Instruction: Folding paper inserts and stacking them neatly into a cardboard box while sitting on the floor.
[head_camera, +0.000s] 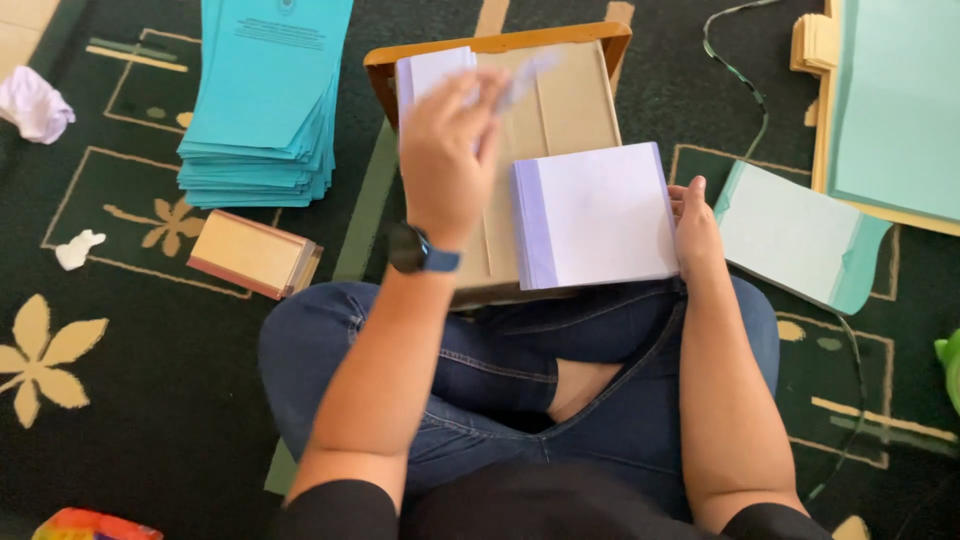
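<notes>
Dark green carpet (150, 400) with cream flower patterns spreads under a person who sits cross-legged on the floor, a shallow wooden tray (560, 110) resting on their knees as a small desk. On the tray lies a white folded sheet with a lilac strip (595, 215) along its left edge; the right hand (695, 230) rests against its right edge, fingers laid flat and loose rather than gripping. The left hand (450, 150) is raised over the tray, its fingers pinched closed on a thin pale strip (520, 85) that is blurred, so I cannot tell just what it is. A second white sheet (432, 72) lies at the tray's far left corner. To do this step well, the right hand should probably pin the sheet firmly so it cannot skid, while the left brings its strip down square and smooths from one end, avoiding creases. Left of the tray stands a stack of turquoise covers (262, 100), with a small tan block of paper (252, 253) near it; a pale green folder (795, 235) lies to the right, and crumpled white scraps (35, 103) sit well apart.
</notes>
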